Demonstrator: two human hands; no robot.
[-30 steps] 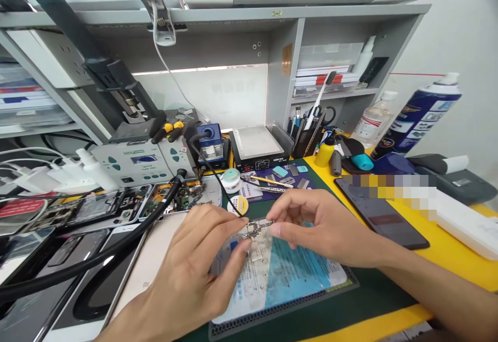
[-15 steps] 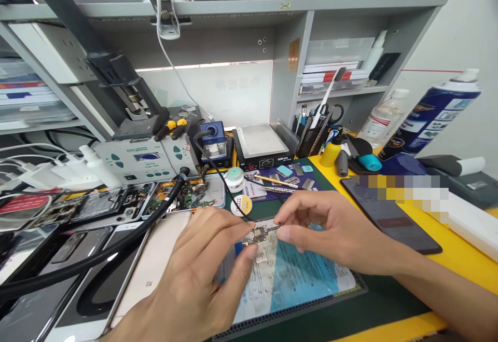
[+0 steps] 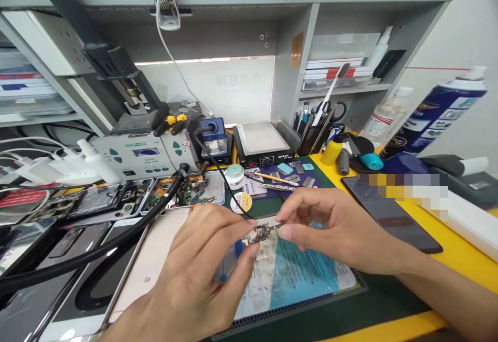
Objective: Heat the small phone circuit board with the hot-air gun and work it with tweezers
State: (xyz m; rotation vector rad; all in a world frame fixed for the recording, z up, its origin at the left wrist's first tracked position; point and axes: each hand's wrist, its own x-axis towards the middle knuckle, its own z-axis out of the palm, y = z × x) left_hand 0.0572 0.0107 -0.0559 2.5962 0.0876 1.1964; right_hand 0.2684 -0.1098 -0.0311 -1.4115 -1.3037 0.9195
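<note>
- The left hand (image 3: 194, 285) pinches one end of a small, bare, silver-and-gold circuit board (image 3: 264, 232) between thumb and forefinger; the other fingers are curled loosely.
- The right hand (image 3: 330, 228) grips the board's other end between thumb and forefinger, with the remaining fingers bent inward.
- The circuit board is held level, just above the far edge of the blue-and-white printed repair mat (image 3: 303, 279) lying on the green-and-yellow worktop (image 3: 447, 259).
- Left of the mat, touching its edge, a beige phone back cover (image 3: 155, 264) lies flat.
- Beyond the mat sits a round yellow-and-white tin (image 3: 241, 203), with a thin black cable running past it.
- Right of the mat, apart from it, a black slab-shaped phone (image 3: 389, 217) lies on the yellow part of the worktop.
- Far behind the mat stand a grey rework station with green buttons (image 3: 140, 155) and a black hot plate with a silver top (image 3: 262, 145).
- A thick black hose (image 3: 97, 251) crosses the opened phones left of the mat.
</note>
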